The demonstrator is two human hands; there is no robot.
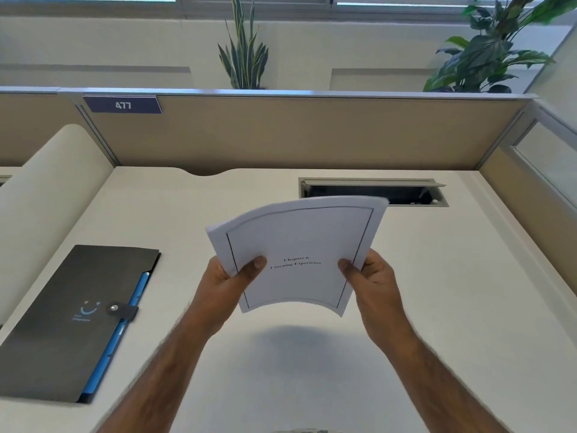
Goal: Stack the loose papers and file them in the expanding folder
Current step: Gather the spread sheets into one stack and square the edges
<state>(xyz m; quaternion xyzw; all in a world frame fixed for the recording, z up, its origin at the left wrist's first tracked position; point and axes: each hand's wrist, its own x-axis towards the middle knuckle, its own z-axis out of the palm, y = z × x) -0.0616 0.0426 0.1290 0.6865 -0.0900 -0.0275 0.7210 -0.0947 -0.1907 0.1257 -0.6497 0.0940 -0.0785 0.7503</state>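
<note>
Both hands, left hand (pixel 229 278) and right hand (pixel 371 276), pinch the paper stack (pixel 296 254) mid-air above the worktop (pixel 312 370); I'd tap the edges square before unsnapping that shut expanding folder (pixel 75 323) lying off left.

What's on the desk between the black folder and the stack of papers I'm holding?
Nothing: in the head view only bare desk lies between the folder and the paper stack.

Bright, even daylight — soft shadow on the desk (pixel 281 354), wide-angle bending at edges, slight softness.
</note>
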